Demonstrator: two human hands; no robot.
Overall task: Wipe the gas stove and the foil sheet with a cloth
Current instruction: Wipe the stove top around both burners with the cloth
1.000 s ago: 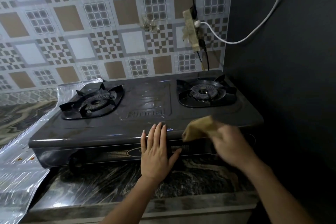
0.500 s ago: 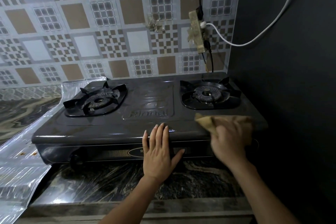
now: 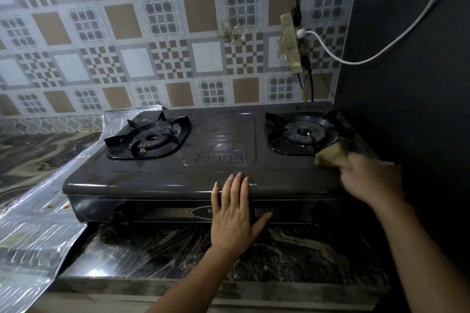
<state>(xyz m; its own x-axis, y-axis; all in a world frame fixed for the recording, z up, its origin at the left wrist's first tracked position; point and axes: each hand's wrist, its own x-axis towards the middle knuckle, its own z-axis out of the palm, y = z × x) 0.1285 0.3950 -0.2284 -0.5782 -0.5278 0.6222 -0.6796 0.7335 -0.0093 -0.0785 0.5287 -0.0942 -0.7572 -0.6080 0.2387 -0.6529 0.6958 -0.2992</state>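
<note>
A dark two-burner gas stove (image 3: 162, 173) stands on a marbled counter. My left hand (image 3: 235, 213) lies flat with straight fingers against the stove's front edge, near the middle. My right hand (image 3: 370, 180) grips a folded tan cloth (image 3: 330, 156) and presses it on the stove top beside the right burner (image 3: 302, 132); the hand is blurred by motion. A shiny foil sheet (image 3: 33, 226) runs under the stove's left side and down the counter to the left, with a few small brown crumbs on it.
The left burner (image 3: 150, 138) has its black pan support in place. A dark wall (image 3: 407, 109) rises close along the stove's right side. A power strip (image 3: 292, 43) with black and white cables hangs on the tiled wall behind.
My right hand has carried the cloth from the stove's front right edge back and rightward to beside the right burner. My left hand has stayed flat on the front edge.
</note>
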